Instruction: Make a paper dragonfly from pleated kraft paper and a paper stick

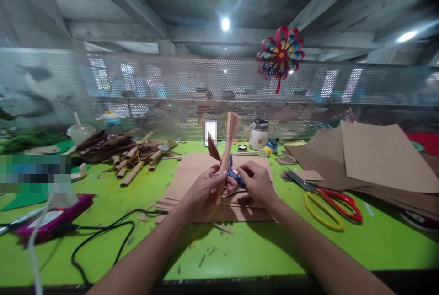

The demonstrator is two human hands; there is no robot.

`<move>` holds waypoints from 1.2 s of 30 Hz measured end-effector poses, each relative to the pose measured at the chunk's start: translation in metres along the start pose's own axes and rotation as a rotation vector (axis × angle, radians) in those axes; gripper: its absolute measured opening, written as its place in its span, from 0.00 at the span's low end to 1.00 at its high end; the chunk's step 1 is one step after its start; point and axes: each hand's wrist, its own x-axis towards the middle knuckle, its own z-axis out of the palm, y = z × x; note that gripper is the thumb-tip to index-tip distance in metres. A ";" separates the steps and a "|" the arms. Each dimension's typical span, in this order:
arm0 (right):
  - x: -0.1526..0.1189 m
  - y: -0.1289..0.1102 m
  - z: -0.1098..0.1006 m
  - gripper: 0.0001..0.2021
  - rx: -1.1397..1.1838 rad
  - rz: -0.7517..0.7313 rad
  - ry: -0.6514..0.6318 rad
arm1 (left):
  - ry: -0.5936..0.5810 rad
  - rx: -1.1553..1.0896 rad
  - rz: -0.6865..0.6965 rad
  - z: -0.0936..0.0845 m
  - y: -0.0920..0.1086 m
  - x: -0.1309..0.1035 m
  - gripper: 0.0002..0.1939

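Observation:
My left hand (208, 187) is closed around a pleated strip of brown paper (228, 144), which stands nearly upright with its folds fanned at the top. Another darker pleated piece (214, 149) sticks out just left of it. Close beside, my right hand (255, 179) is closed on small blue-handled scissors (235, 177), held against the pleated paper; their blades are hard to make out. Under both hands lies a stack of brown paper sheets (185, 174).
Large scissors (329, 203) with red and yellow handles lie right, near stacked brown sheets (384, 162). Paper rolls (132, 171) with yellow thread lie left. A yellow thread spool (265, 152) and white jar (259, 136) stand behind. A black cable (103, 228) runs from a purple power strip (55, 217).

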 end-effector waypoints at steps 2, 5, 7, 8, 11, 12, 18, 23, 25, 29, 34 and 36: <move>0.000 0.001 0.000 0.09 -0.017 -0.006 0.001 | 0.018 0.012 -0.016 -0.001 -0.002 0.001 0.12; 0.001 0.004 0.000 0.08 -0.036 -0.021 -0.005 | 0.094 0.033 -0.016 -0.004 -0.003 0.002 0.14; 0.001 0.007 0.002 0.07 -0.039 -0.023 -0.014 | 0.121 0.047 -0.013 -0.005 -0.002 0.003 0.14; 0.002 0.008 0.002 0.07 -0.041 -0.022 -0.020 | 0.125 0.050 -0.010 -0.006 -0.001 0.003 0.14; 0.002 0.011 0.004 0.08 -0.059 -0.014 -0.051 | 0.127 0.056 0.000 -0.009 0.001 0.003 0.14; 0.002 0.011 0.005 0.08 -0.068 -0.010 -0.069 | 0.137 0.062 0.006 -0.011 0.001 0.004 0.15; -0.001 0.016 0.008 0.08 -0.121 0.009 -0.160 | 0.182 0.090 0.064 -0.018 -0.003 0.007 0.14; -0.001 0.021 0.009 0.08 -0.145 0.021 -0.162 | 0.221 0.082 0.095 -0.019 -0.004 0.010 0.10; -0.001 0.020 0.009 0.08 -0.151 0.026 -0.172 | 0.230 0.052 0.101 -0.021 -0.004 0.011 0.09; -0.001 0.016 0.006 0.10 -0.159 0.022 -0.177 | 0.202 0.028 0.119 -0.024 -0.006 0.012 0.10; 0.002 0.018 0.002 0.09 -0.161 -0.025 -0.137 | 0.228 0.039 0.128 -0.023 -0.005 0.012 0.12; 0.004 0.020 0.000 0.09 -0.165 -0.031 -0.130 | 0.260 0.040 0.118 -0.021 -0.003 0.011 0.13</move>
